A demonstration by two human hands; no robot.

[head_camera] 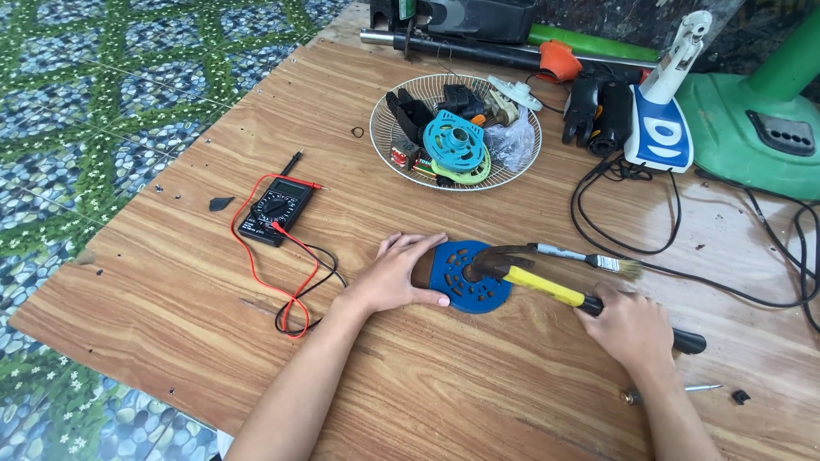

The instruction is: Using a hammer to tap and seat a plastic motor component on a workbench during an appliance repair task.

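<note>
My left hand (397, 275) lies flat, pinning one round blue perforated plastic disc (468, 277) mid-table. My right hand (630, 326) is wrapped around one yellow-and-black claw hammer (547, 286), head resting on the disc. One paintbrush (589, 259) just behind.

Round blue perforated plastic disc (468, 277); claw hammer with yellow shaft and black grip (547, 288) — black multimeter (275, 209), red and black leads; white wire fan-guard basket (455, 131) — teal plastic reel inside.
</note>
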